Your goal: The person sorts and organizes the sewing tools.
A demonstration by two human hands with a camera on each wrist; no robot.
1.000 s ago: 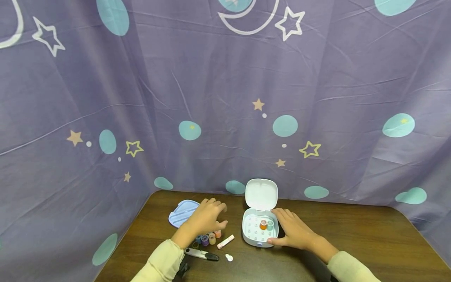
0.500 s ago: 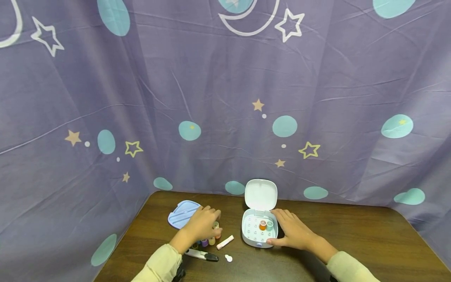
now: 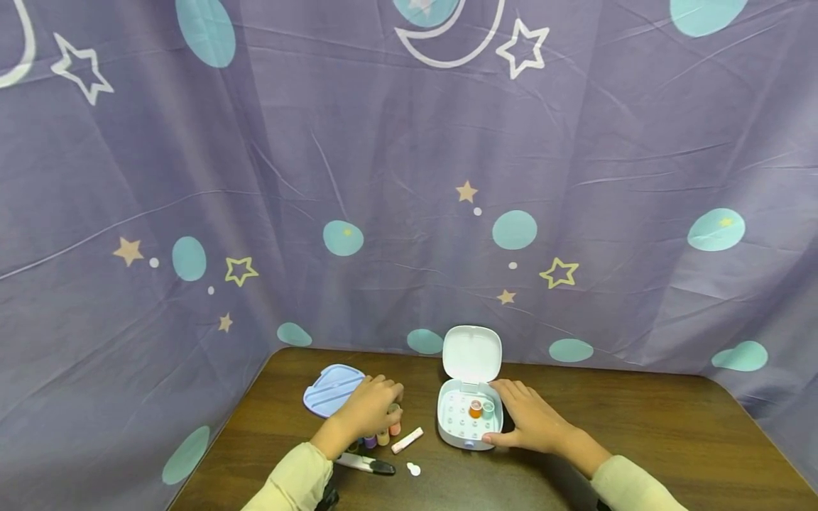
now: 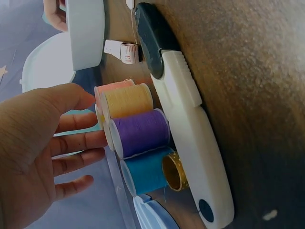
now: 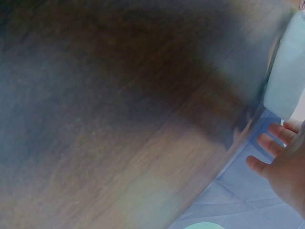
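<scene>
White box (image 3: 450,438) near the back edge of the worktop (image 3: 645,426): my right hand (image 3: 532,417) holds it. Nearer the left edge, my left hand (image 3: 371,406) reaches thread spools (image 4: 142,133); I can't tell if it pinches one.

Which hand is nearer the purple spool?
Left. The left hand is right beside the purple spool; the right hand is farther off, at the white box.
</scene>
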